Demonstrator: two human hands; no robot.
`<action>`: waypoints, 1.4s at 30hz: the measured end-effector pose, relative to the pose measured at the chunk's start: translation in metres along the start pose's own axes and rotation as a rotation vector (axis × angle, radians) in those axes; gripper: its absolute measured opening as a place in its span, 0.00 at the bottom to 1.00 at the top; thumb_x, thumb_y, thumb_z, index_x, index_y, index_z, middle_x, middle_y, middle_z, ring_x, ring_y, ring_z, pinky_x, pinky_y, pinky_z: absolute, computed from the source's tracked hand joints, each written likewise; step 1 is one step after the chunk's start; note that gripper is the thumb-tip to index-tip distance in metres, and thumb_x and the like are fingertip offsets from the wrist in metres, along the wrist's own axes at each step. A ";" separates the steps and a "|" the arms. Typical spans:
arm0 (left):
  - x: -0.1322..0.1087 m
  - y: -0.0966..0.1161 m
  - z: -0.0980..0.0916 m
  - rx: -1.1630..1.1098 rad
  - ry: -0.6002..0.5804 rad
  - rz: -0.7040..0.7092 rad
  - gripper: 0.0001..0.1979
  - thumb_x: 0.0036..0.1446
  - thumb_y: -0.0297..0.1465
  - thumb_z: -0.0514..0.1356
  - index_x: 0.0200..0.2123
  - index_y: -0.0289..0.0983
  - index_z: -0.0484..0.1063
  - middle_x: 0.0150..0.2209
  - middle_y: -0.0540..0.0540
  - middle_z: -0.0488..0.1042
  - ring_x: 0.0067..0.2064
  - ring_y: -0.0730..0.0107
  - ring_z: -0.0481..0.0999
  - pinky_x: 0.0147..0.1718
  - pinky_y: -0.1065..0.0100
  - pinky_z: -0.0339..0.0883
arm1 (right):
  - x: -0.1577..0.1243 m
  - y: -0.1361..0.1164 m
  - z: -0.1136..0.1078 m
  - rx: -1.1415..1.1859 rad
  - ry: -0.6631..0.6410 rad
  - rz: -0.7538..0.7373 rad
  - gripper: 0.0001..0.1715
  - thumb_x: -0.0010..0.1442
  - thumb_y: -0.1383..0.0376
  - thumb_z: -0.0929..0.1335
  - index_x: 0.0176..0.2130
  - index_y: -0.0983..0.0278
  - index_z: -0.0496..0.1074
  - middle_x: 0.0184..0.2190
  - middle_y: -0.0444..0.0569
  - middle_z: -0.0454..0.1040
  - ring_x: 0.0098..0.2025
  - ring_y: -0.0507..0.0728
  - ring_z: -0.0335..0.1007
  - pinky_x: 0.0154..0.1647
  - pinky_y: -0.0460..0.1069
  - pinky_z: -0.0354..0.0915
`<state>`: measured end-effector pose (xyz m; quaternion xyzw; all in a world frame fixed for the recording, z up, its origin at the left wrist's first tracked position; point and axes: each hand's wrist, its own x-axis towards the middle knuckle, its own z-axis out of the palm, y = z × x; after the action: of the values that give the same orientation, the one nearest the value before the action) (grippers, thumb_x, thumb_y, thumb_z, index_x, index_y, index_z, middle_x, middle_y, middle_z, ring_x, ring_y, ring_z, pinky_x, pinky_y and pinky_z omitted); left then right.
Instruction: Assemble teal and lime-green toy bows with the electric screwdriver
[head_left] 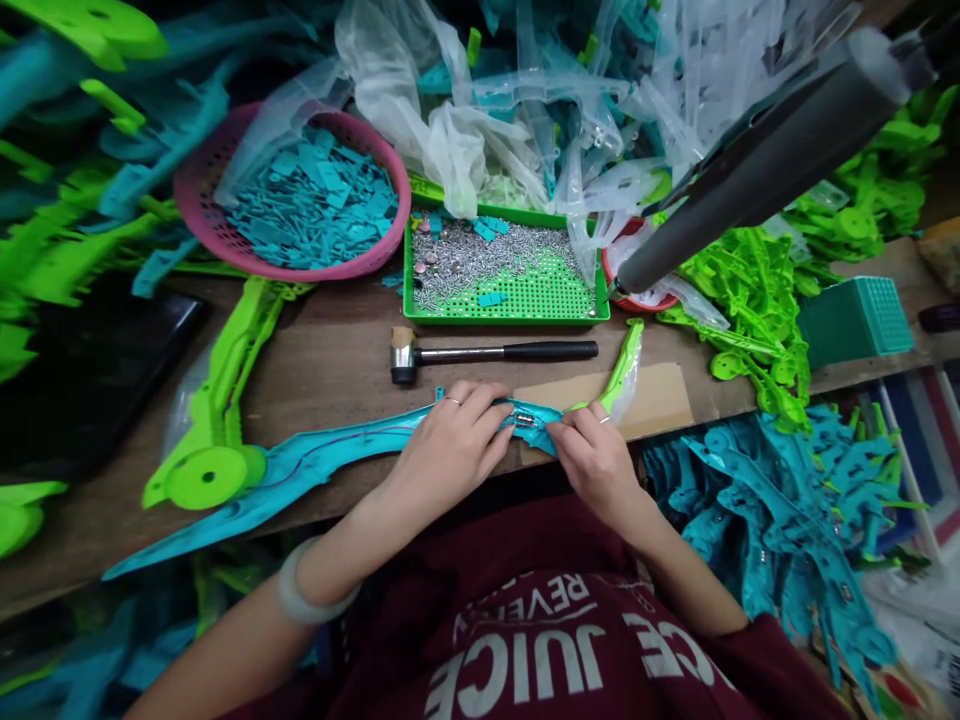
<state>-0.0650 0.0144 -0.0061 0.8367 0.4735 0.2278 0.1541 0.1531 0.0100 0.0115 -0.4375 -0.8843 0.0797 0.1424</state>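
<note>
A long, curved blue plastic shell (pixel 330 440) lies along the front of the wooden bench, its pointed end at the lower left. A thin dark wire runs inside it. My left hand (pixel 457 435) is closed over the shell's right part, fingertips beside a small metal, spring-like piece (pixel 523 420) set in it. At the right end my right hand (pixel 596 455) pinches the shell's edge; whether a small part is also between those fingers is hidden. Just above lies a rubber-headed hammer (pixel 487 352). A bright green curved part (pixel 624 370) rests beyond my right hand on cardboard (pixel 664 395).
A green tray (pixel 510 318) holds many screws and some blue pieces. Left of it, a pink basket (pixel 292 268) is full of small blue parts. A grey pole-like object (pixel 765 160) slants in at the upper right. Green parts (pixel 750 290) and blue shells (pixel 780 520) are heaped at right.
</note>
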 end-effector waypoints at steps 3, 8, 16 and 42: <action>0.000 0.000 0.000 -0.009 0.005 0.004 0.10 0.67 0.30 0.55 0.44 0.31 0.74 0.48 0.36 0.75 0.48 0.53 0.71 0.45 0.53 0.71 | 0.001 -0.004 -0.001 -0.040 -0.014 -0.004 0.13 0.69 0.72 0.62 0.37 0.66 0.75 0.32 0.52 0.71 0.37 0.58 0.58 0.41 0.52 0.61; 0.000 0.000 -0.001 -0.032 -0.011 -0.017 0.11 0.68 0.30 0.54 0.44 0.33 0.75 0.48 0.37 0.75 0.48 0.53 0.71 0.45 0.52 0.72 | 0.003 -0.002 -0.004 -0.060 -0.072 -0.021 0.15 0.69 0.73 0.61 0.36 0.66 0.74 0.32 0.52 0.70 0.37 0.59 0.56 0.40 0.53 0.60; 0.000 0.000 0.000 -0.049 -0.009 -0.031 0.11 0.68 0.30 0.54 0.45 0.33 0.75 0.48 0.37 0.76 0.49 0.52 0.72 0.46 0.50 0.72 | -0.002 -0.003 -0.005 -0.007 -0.077 0.001 0.16 0.70 0.73 0.60 0.45 0.68 0.75 0.36 0.54 0.71 0.39 0.59 0.57 0.42 0.54 0.62; 0.002 -0.003 0.000 0.014 -0.039 0.024 0.13 0.68 0.33 0.52 0.46 0.34 0.75 0.48 0.37 0.74 0.48 0.51 0.71 0.47 0.51 0.71 | 0.069 0.065 -0.052 -0.002 -0.731 -0.721 0.11 0.61 0.62 0.70 0.46 0.57 0.76 0.52 0.50 0.72 0.51 0.62 0.59 0.49 0.56 0.57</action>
<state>-0.0667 0.0179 -0.0072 0.8477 0.4619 0.2100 0.1547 0.1788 0.1044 0.0560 -0.0483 -0.9711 0.1722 -0.1580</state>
